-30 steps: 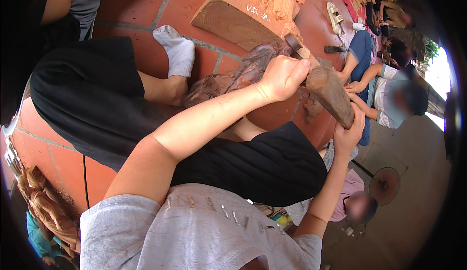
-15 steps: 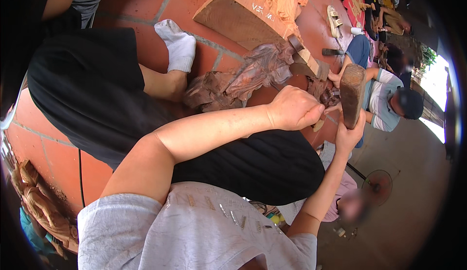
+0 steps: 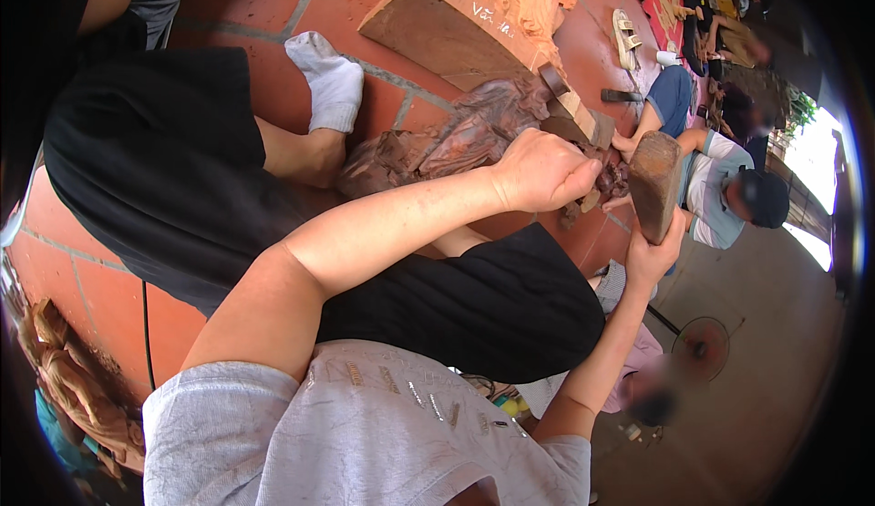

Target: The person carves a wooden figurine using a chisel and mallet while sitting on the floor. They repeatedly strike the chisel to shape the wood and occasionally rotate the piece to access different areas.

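Observation:
My left hand [image 3: 545,171] is closed in a fist above the near side of a dark reddish-brown wood carving [image 3: 478,128]. What its fingers grip, if anything, is hidden. The carving lies on the tiled floor and shows folds and ridges; my hand and forearm cover part of it. Further right, my right hand [image 3: 656,255] is closed around a wooden mallet [image 3: 654,182]. The mallet's blocky brown head stands up above the hand, apart from my left fist; its handle is mostly hidden.
A thick wood block [image 3: 456,32] with pale carved wood on it lies beyond the carving. Across from me sits a person in a cap [image 3: 720,178]. A sandal [image 3: 626,39], a fan [image 3: 702,348] and another wooden figure [image 3: 77,387] are around me.
The mallet head has tilted and come slightly lower and closer to my left fist. My left fist has shifted a little up and left. The whole view has moved slightly.

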Demonstrator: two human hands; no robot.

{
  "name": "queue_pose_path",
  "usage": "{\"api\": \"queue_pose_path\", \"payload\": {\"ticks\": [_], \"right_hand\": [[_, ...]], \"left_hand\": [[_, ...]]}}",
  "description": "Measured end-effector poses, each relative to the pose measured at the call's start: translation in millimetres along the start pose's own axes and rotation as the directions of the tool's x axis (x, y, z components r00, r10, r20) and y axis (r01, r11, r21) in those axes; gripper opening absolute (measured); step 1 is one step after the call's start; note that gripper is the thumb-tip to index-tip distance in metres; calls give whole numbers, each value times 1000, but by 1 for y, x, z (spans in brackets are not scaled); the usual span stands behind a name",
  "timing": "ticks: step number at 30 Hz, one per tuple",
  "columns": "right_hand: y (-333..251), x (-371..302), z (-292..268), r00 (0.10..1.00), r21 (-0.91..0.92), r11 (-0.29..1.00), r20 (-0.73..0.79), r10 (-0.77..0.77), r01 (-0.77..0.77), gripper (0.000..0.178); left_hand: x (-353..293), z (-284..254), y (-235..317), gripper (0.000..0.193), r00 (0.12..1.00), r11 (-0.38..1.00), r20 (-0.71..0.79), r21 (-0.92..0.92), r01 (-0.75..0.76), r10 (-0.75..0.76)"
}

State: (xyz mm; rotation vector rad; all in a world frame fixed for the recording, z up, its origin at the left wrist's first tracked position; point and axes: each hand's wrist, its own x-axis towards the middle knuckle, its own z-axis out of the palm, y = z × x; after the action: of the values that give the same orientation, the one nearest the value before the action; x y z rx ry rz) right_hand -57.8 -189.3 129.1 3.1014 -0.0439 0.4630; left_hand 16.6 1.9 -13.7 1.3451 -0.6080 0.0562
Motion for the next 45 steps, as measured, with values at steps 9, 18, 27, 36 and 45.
{"api": "queue_pose_path", "payload": {"ticks": [9,18,27,36,45], "right_hand": [[3,0,6,996,171,982,35,77,-82,40],[-14,8,7,978,-156,966,77,-196,206,28],[-19,12,3,992,-82,992,94,-86,94,46],[-13,10,7,985,-111,985,130,-116,130,48],[-4,3,3,998,-30,999,57,-31,33,46]], "left_hand": [[-3,-6,-8,40,999,997,-41,-79,3,-6],[0,-20,-19,48,990,981,-140,-196,-1,-27],[5,-31,-12,58,966,907,-159,-401,126,-205],[1,-20,-15,49,982,970,-158,-234,62,-101],[-9,4,17,40,1000,989,20,-151,11,-8]]}}
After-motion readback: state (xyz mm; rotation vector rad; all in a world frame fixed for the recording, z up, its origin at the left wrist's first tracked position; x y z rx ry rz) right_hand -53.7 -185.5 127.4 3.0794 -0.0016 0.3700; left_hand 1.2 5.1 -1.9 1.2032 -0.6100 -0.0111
